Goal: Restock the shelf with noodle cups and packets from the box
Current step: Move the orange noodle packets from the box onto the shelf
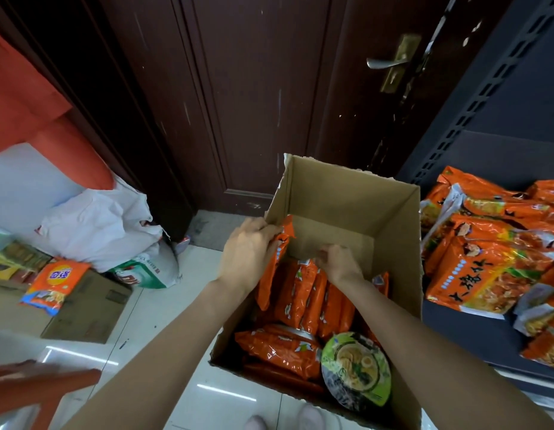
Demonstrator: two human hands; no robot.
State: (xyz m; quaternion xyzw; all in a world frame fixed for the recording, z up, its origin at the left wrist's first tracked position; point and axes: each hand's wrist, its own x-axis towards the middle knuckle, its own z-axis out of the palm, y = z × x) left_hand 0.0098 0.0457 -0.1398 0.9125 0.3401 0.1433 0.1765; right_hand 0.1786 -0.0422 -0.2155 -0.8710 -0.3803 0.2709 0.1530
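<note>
Her left hand (248, 246) pinches a light, crinkly orange packet (274, 265) by its top seam at the box's (406, 243) nine o'clock wall, while the right hand's (339, 263) curled fingers grip the next packet's edge.

Large dark Chinese characters are printed on the orange noodle packets (483, 274) on the shelf (517, 150) at three o'clock; their reading cannot be made out with certainty. Red letters, partly hidden, are seen on the green-and-white sack (142, 274) at nine o'clock.
</note>
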